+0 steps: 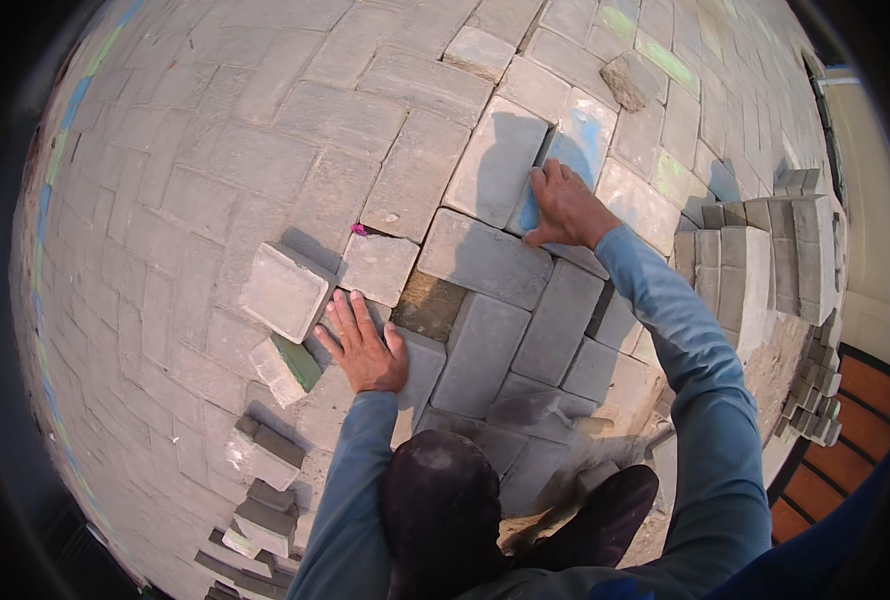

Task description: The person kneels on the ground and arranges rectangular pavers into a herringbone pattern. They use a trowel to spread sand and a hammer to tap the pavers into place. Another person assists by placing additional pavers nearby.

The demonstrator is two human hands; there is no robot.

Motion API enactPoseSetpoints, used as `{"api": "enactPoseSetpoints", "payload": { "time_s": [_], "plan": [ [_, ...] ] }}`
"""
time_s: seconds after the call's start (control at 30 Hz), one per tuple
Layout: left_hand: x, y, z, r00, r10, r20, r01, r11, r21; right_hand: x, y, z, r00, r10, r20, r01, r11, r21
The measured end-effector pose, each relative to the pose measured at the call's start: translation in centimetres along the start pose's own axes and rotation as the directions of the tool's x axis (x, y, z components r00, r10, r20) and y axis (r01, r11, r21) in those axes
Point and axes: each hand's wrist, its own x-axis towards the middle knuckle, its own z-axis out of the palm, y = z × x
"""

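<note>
My left hand (363, 342) lies palm down with fingers spread on grey pavers, just below a small square paver (377, 268). Left of it, a loose paver (281, 290) rests on the paving near a green-sided piece (287, 368). My right hand (570, 208) has its fingers curled over a blue-stained paver (582, 140), gripping its edge beside a narrow dark joint. Between my hands, a square gap (427, 308) exposes sandy ground. A small pink scrap (358, 229) sits at a joint above my left hand.
Stacked pavers (755, 265) stand at the right, near an orange-and-black slatted surface (845, 450). Several loose blocks (265, 455) lie at lower left. A broken chunk (625, 85) sits on the paving (195, 130) at upper right. My knees occupy the bottom centre.
</note>
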Motion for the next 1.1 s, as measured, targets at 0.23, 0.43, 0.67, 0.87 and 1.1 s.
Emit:
{"api": "enactPoseSetpoints", "payload": {
  "time_s": [0.23, 0.43, 0.67, 0.87, 1.1],
  "plan": [
    [0.2, 0.0, 0.2, 1.0, -0.02, 0.004, 0.02, 0.999, 0.039, 0.3, -1.4, 0.6, 0.996, 0.066, 0.056, -0.063, 0.997, -0.052],
    [0.3, -0.7, -0.1, 0.999, -0.019, 0.04, 0.016, 0.998, 0.063, -0.2, -1.3, 0.4, 0.972, 0.188, -0.141, -0.186, 0.982, 0.032],
    [0.0, -0.2, 1.1, 0.998, 0.065, -0.02, -0.063, 0.996, 0.067, 2.9, -1.0, 6.3, 0.689, 0.43, -0.583, -0.391, 0.898, 0.2],
    [-0.3, -0.8, 1.5, 0.998, 0.049, -0.035, -0.044, 0.989, 0.14, 0.2, -3.8, 6.8, 0.676, 0.47, -0.569, -0.24, 0.869, 0.433],
    [0.0, -1.6, 1.6, 0.996, 0.05, -0.076, -0.037, 0.986, 0.163, -15.4, -2.5, 5.9, 0.428, 0.841, -0.33, -0.736, 0.537, 0.412]
  ]
}}
